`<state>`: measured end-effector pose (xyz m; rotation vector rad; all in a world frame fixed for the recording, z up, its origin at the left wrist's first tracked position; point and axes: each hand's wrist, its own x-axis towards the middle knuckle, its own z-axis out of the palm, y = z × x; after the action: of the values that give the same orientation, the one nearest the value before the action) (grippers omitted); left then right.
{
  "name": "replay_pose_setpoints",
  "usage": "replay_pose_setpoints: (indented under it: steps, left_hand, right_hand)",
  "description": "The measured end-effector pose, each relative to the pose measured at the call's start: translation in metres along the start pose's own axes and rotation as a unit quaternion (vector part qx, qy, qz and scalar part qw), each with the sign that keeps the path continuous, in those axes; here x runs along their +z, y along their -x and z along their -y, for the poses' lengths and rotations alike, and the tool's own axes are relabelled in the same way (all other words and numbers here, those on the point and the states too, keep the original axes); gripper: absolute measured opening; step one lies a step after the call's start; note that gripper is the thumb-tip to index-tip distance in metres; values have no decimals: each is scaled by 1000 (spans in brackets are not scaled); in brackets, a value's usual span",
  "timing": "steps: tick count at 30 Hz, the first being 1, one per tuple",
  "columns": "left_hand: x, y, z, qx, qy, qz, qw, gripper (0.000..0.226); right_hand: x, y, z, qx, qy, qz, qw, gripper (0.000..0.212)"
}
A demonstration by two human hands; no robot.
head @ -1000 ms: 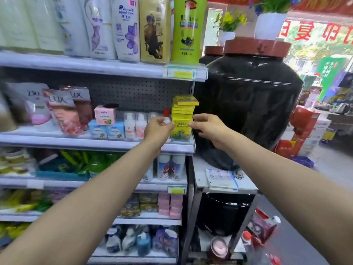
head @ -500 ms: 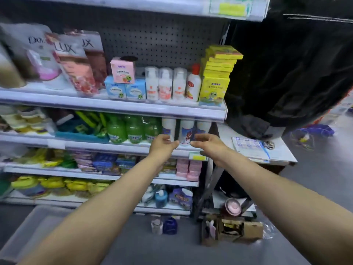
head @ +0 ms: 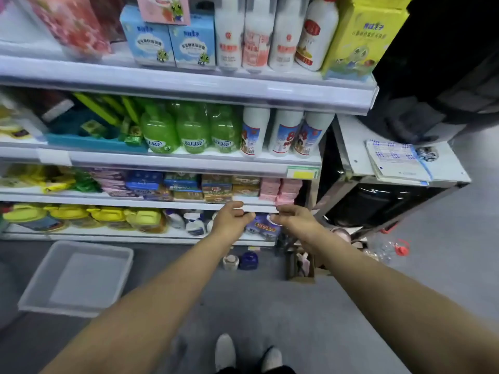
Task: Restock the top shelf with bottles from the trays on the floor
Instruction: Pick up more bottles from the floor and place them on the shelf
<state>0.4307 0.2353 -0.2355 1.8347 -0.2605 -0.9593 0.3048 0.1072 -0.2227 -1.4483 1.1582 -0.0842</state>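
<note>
1. Left hand (head: 232,217) and right hand (head: 296,221) reach out with loosely curled fingers, holding nothing; they are near each other, in front of the lower shelves.
2. The tray (head: 75,279) on the floor at near left looks empty; two small bottles (head: 240,260) stand further right.
3. Risk: smooth, rounded plastic could slip from a hurried grip; a low reach may knock the crowded shelf stock.

At 12 o'clock, 2 blue cartons (head: 172,44) stand side by side, a yellow box (head: 359,41) further right. At 3 o'clock a paper pad (head: 397,164) lies on a grey surface (head: 351,147) — under a black jar (head: 442,63).
</note>
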Motion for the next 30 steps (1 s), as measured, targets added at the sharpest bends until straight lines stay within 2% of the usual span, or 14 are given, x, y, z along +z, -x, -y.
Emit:
replay_pose_setpoints:
  steps: [5, 10, 15, 19, 22, 25, 28, 30]
  left_hand:
    - [10, -14, 34, -7, -23, -4, 1000, 45]
    - [26, -31, 82, -42, 1, -25, 999, 41]
    - [39, -63, 143, -62, 17, -45, 997, 37]
    - [49, -89, 193, -83, -14, -46, 995, 40]
    - [61, -113, 232, -109, -28, -38, 993, 37]
    - [74, -141, 275, -97, -53, -37, 993, 33]
    - [88, -169, 316, -100, -66, -15, 993, 42]
    - [99, -191, 349, -94, -68, -37, 993, 51]
  right_hand:
    - [10, -15, -36, 30, 13, 6, 999, 32]
    - [22, -41, -83, 49, 21, 4, 999, 43]
    - [31, -78, -137, 93, 53, 6, 994, 17]
    - [37, -111, -177, 103, 82, 29, 991, 24]
    - [45, -139, -212, 112, 105, 31, 988, 41]
    - [54, -175, -250, 129, 109, 33, 985, 51]
    - [68, -212, -292, 132, 104, 38, 985, 55]
    - [78, -239, -320, 128, 107, 30, 986, 55]
